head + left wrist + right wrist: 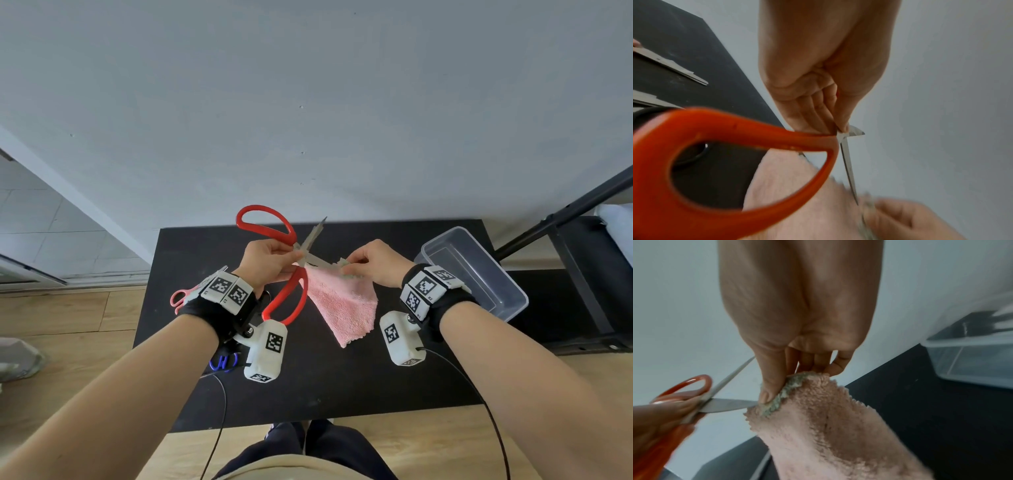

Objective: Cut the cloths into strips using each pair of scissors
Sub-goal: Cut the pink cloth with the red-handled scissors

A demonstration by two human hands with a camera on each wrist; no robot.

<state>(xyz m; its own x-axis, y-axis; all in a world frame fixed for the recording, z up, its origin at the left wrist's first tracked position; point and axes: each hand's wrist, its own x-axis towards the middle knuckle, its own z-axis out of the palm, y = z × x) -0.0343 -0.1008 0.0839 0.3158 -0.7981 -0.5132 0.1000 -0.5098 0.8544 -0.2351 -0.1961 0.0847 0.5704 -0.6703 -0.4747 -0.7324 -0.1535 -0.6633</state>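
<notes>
My left hand [289, 257] grips the large red-handled scissors [265, 224] near the pivot, above the black table [342, 380]. The scissors gape wide: one blade points up and right, the other blade [725, 404] reaches level toward the pink cloth [342, 305]. My right hand [352, 266] pinches the cloth's grey-green top edge [789, 389] between thumb and fingers, and the rest hangs down to the table. The lower blade's tip meets the cloth edge just beside my right thumb [766, 394]. In the left wrist view a red handle loop [756, 128] fills the foreground.
A clear plastic bin [479, 270] stands at the table's right back. Pink-handled scissors [178, 298] lie at the left edge, partly hidden by my wrist. Blue handles [222, 364] show under the left wrist camera. A black frame [565, 212] stands at the right.
</notes>
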